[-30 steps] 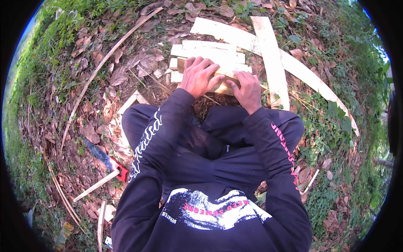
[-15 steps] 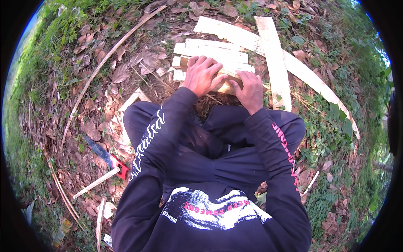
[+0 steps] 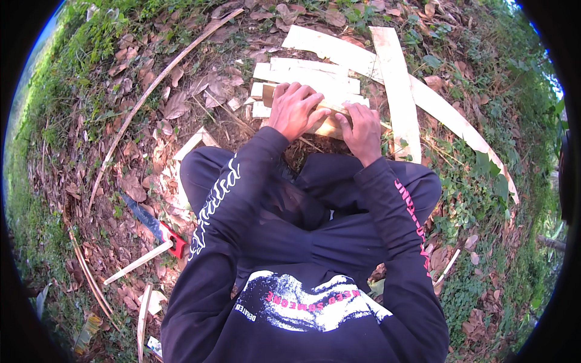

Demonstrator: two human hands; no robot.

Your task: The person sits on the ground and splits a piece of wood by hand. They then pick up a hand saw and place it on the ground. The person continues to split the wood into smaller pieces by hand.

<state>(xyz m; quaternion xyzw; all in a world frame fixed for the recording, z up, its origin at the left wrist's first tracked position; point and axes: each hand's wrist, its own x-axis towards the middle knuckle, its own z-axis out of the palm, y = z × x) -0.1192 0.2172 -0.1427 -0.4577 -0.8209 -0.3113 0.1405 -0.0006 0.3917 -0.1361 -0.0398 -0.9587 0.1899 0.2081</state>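
Observation:
A stack of short pale wooden slats [image 3: 305, 75] lies on the ground in front of my crossed legs. My left hand [image 3: 295, 112] curls over a wooden board [image 3: 327, 127] at the stack's near side, fingers on its upper edge. On the same board's right part, my right hand [image 3: 363, 132] has its fingers bent over the top and its thumb on the near face. The board's left end is partly covered by my left hand.
Two long pale planks cross at the upper right: one upright plank [image 3: 397, 91] over a curved one [image 3: 457, 118]. To my left lie a red-handled saw [image 3: 175, 240] and a thin wooden stick [image 3: 136, 263]. A long bent strip [image 3: 142, 97] arcs over leaf litter, and an L-shaped wooden piece [image 3: 192, 145] touches my knee.

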